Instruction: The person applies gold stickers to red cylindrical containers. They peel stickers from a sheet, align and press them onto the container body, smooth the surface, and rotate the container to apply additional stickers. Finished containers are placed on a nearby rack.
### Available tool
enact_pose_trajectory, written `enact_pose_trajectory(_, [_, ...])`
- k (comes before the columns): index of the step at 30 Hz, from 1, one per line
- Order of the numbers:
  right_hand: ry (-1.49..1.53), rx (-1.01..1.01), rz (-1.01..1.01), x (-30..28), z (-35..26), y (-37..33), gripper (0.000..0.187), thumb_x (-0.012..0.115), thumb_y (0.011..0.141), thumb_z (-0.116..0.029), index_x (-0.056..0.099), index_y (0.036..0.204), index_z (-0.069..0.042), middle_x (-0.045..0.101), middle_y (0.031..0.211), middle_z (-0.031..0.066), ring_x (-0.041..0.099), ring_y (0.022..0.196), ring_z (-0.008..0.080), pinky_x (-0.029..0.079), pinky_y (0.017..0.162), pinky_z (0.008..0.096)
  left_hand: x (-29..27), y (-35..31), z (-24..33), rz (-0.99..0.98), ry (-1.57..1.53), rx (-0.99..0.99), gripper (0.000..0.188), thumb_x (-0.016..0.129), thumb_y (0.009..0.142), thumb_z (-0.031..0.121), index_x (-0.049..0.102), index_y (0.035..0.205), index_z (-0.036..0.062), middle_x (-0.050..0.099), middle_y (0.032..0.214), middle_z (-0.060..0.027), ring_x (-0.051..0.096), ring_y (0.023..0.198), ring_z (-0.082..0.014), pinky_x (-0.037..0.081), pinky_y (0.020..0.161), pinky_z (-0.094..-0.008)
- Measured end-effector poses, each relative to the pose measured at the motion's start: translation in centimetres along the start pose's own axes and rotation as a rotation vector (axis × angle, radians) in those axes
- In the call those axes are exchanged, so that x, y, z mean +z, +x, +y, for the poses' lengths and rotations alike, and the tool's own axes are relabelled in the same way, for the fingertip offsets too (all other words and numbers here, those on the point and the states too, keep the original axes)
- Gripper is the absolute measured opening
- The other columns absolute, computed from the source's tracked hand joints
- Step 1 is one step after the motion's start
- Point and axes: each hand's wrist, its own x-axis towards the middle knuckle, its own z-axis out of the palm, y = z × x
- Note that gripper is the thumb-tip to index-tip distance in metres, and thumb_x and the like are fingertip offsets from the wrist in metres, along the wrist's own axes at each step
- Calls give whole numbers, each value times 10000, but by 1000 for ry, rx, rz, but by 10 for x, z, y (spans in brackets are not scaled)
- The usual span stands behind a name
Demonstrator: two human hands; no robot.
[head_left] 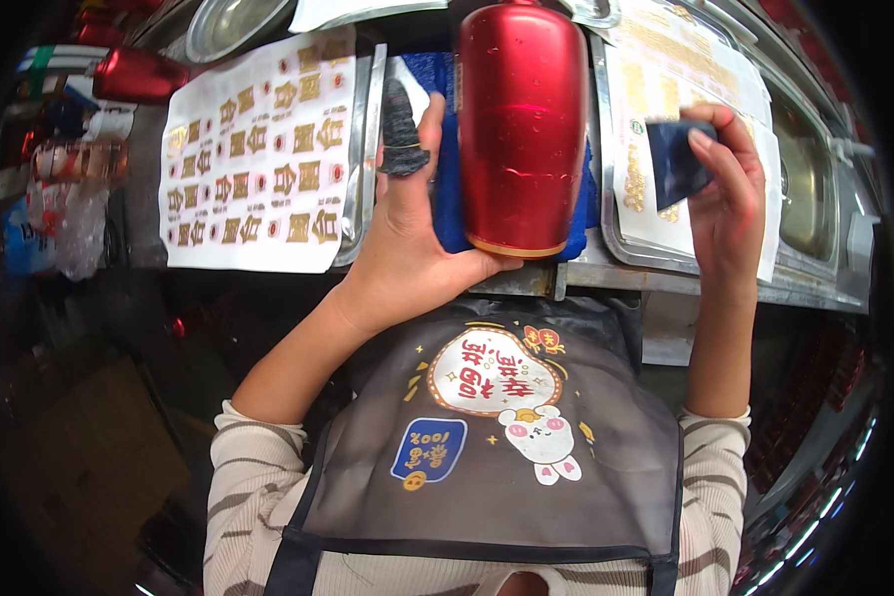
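Observation:
A glossy red metallic bottle (522,129) with a gold-coloured base rim lies on a blue towel (450,189), its base toward me. My left hand (402,214) holds it at the lower left, the thumb along the base rim and the fingers up its left side. One left finger wears a dark grey wrap (401,134) tied with a band. Off to the right, my right hand (730,179) is raised over a sheet of gold stickers (638,174). Between its thumb and fingers is a flat, dark blue card-like piece (677,164), slightly blurred.
At the left, a white sheet of gold characters (253,149) lies on a metal tray (372,89). Behind it are a steel bowl (230,28) and another red bottle (139,75). A metal basin (810,189) stands far right. My dark apron (556,507) hangs below the table edge.

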Motion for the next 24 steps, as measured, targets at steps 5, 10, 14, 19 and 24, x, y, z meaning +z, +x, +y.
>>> enact_pose_trajectory(5, [-272,150,-131,26,13,-26,100,660,889,-140,641,912,-45,555,751,-50,468,709,14,374,643,184,6,11,21,114,290,253,1313,907,623,323,29,1554,30,165,1609,-212,118,1508,-337,35,1163,-577])
enact_pose_trajectory(10, [-404,-22,-206,45,14,-36,170,615,881,-35,594,1046,3,557,844,-16,476,762,28,395,674,184,11,19,25,47,542,301,1317,880,645,401,7,1558,28,177,1610,-191,141,1502,-354,-42,1121,-625])
enact_pose_trajectory(14, [-357,-89,-239,42,6,-35,309,470,779,79,602,1050,13,555,907,17,494,778,37,401,654,194,5,10,13,96,268,243,1289,867,622,449,90,1549,2,207,1592,-236,227,1474,-368,35,1097,-662])
enact_pose_trajectory(19, [-414,-99,-204,33,13,-37,256,526,847,39,589,1093,5,520,921,-10,452,723,35,362,628,181,13,7,-15,112,278,267,1170,799,728,490,99,1551,42,202,1583,-239,247,1454,-395,42,1107,-671])
enact_pose_trajectory(24, [-402,-36,-246,53,18,-36,275,664,858,-31,520,1092,-45,486,850,-38,421,673,10,312,584,165,7,4,-28,122,262,288,1119,810,669,555,256,1499,49,336,1513,-210,232,1449,-397,91,1106,-706])
